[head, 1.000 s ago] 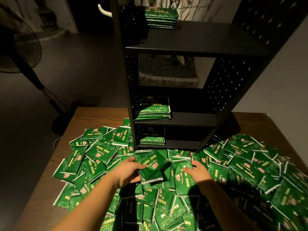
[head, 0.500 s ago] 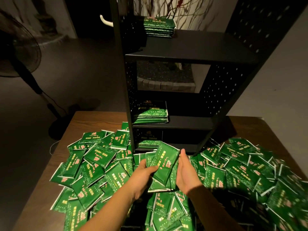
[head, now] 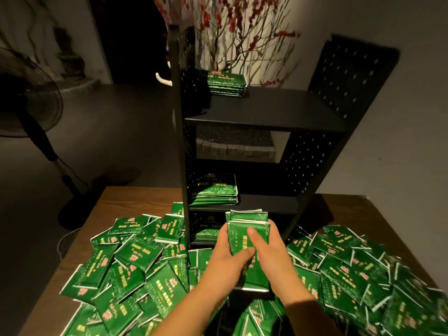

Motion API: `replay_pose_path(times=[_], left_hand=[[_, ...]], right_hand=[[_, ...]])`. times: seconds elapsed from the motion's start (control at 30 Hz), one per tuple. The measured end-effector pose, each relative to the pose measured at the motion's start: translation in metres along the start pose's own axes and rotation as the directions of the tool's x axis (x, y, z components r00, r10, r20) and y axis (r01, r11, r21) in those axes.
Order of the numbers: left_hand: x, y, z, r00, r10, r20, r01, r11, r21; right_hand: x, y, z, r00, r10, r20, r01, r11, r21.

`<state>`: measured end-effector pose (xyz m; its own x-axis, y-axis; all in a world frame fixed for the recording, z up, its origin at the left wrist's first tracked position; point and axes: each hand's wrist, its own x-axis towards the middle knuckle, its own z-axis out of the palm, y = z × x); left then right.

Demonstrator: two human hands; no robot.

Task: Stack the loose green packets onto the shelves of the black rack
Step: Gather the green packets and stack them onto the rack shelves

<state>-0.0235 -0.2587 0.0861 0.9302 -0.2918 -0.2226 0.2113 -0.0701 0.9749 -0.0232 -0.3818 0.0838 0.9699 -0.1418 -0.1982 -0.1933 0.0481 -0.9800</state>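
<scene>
Green bundle: a small sheaf of glossy green foil packets with white edges and gold print [head: 249, 241], held upright above the pile, its long axis running away from the person toward the rack.
Left hand: the left hand [head: 228, 251] wraps the bundle's left edge, fingers curled round it.
Right hand: the right hand [head: 269, 248] clamps the right edge, thumb laid across the front face; both hands pinch the same bundle.
Key relation: the black perforated metal rack [head: 337, 122] stands directly ahead of the hands, its lower shelves just beyond and level with the bundle's top; the top shelf lies well above and farther off.
Nearer hand: neither is clearly nearer the shelves; the pair sit side by side, the left slightly toward the rack's front post.
Likely next move: by my reading, a straight push forward, long axis first, would land the bundle on a lower shelf.
Stacks on the rack, counted: three — one on the top shelf [head: 226, 83], one on the middle shelf [head: 214, 194], one on the bottom shelf [head: 208, 234], all at the left end.
Packets in the bundle: several; an exact count cannot be told.
Loose packets: dozens of matching green packets [head: 135, 258] heaped across the brown wooden counter [head: 116, 200], too many to count.
Progress: early, judging from the heap left.
Background: one dark standing fan [head: 31, 100] at left, and red-blossomed branches [head: 232, 25] behind the rack.
</scene>
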Motion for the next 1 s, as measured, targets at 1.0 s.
replay_pose_path(times=[1.0], left_hand=[[0.074, 0.245, -0.061, 0.782, 0.621, -0.056, -0.579, 0.757, 0.301]], right_hand=[[0.058, -0.242, -0.033, 0.764, -0.644, -0.036, 0.631, 0.759, -0.161]])
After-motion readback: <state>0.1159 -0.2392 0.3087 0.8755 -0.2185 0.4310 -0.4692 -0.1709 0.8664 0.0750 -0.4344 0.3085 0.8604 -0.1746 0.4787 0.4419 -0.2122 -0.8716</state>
